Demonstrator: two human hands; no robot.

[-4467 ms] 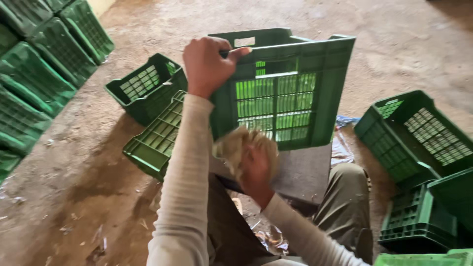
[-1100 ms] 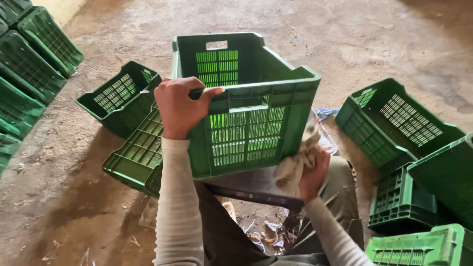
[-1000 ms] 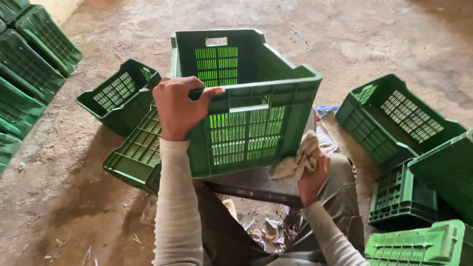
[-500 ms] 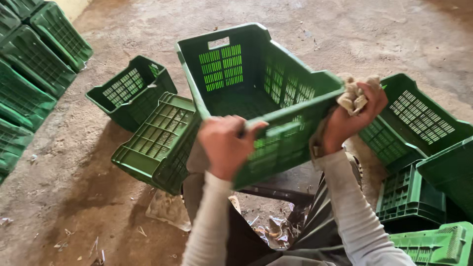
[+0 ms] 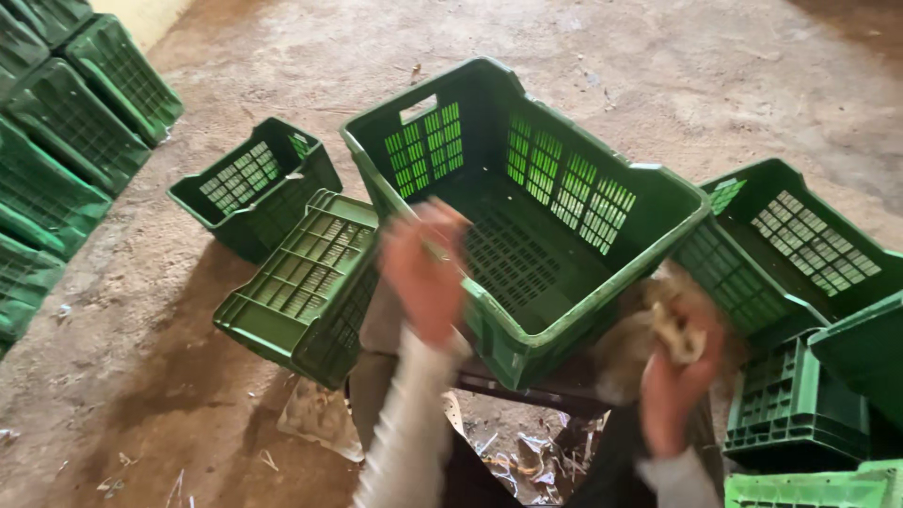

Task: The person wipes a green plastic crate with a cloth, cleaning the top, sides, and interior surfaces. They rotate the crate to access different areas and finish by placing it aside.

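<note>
Crate [image 5: 527, 226] tilted – left hand [image 5: 425, 273] gripping near rim | right hand [image 5: 679, 376] clutching rag [image 5: 679, 331] beside it

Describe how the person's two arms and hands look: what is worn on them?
Both hands, the left hand and the right hand, are bare: no gloves, and no rings or watch can be made out, though motion blurs them. Both arms wear long, close-fitting sleeves in a pale cream or light beige knit, which reach the wrists. The left sleeve shows most; only the right cuff is visible.

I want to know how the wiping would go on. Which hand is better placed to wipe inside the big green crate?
Probably the right hand: it holds the cloth beside the crate. The left hand is at the crate's near rim, steadying it.
</note>
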